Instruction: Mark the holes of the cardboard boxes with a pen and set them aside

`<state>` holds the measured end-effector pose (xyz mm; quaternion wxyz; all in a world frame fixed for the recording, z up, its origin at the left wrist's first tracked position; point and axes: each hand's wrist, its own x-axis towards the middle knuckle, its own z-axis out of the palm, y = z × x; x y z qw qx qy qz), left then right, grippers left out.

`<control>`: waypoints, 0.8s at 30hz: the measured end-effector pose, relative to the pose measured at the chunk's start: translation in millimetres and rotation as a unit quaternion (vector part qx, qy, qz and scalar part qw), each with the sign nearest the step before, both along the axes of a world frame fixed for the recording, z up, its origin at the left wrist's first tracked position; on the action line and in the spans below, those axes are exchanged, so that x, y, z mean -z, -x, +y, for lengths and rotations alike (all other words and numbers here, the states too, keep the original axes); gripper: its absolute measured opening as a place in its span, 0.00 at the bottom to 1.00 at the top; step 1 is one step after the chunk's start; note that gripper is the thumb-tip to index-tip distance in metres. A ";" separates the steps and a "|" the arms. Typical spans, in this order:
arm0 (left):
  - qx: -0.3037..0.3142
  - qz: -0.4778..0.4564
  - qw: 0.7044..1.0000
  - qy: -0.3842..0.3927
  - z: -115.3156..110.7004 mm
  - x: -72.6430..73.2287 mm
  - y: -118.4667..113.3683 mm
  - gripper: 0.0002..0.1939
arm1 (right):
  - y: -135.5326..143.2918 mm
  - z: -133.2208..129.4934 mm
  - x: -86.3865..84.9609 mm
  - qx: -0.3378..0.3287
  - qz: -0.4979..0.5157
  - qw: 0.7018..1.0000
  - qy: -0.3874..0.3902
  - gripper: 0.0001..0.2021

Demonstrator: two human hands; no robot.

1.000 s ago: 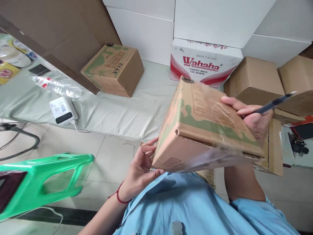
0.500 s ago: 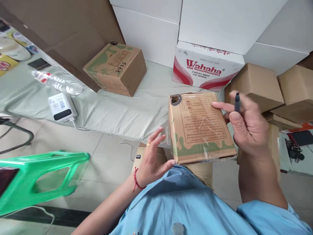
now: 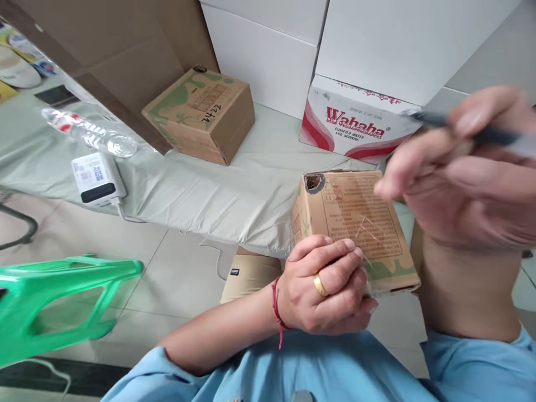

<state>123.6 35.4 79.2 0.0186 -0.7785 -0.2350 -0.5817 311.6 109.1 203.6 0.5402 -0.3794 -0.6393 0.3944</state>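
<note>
A cardboard box [image 3: 355, 218] with a green pattern, printed text and a ringed hole at one corner sits tilted at the table's near edge. My left hand [image 3: 329, 285], wearing a gold ring and a red string, lies over its near left side with the fingers curled together; whether they grip anything is hidden. Raised at the right, my right hand [image 3: 456, 162] is blurred and holds a dark marker pen [image 3: 494, 134] between thumb and fingers, its tip pointing left. The hand overlaps the box's far right corner in view.
Another patterned box [image 3: 201, 117] marked 2422 stands on the cloth-covered table [image 3: 263, 167], with a Wahaha carton [image 3: 355, 125] behind. To the left are a plastic bottle [image 3: 94, 134] and a white power bank [image 3: 98, 178] with a cable. A green stool [image 3: 62, 301] stands below.
My left hand has moved right onto the box, its fingers now drawn together. My right hand has risen towards the camera with the pen, which has swung from upright to sideways.
</note>
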 end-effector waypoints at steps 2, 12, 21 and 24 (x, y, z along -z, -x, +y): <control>0.001 -0.022 1.000 0.002 -0.4 3.8 -2.3 0.07 | 23.3 7.5 5.0 -0.097 -0.010 0.994 0.051 0.20; 0.008 -0.066 0.998 0.014 -4.7 14.9 -6.5 0.05 | 30.8 8.0 19.9 -0.047 -0.078 0.990 0.106 0.05; -0.020 -0.051 0.998 0.013 -4.6 12.8 -4.4 0.09 | 30.4 2.1 15.7 -0.057 -0.167 0.979 0.098 0.02; -0.020 -0.045 0.999 0.009 -4.0 12.6 -4.5 0.08 | 31.0 3.4 15.6 -0.067 -0.179 0.977 0.094 0.03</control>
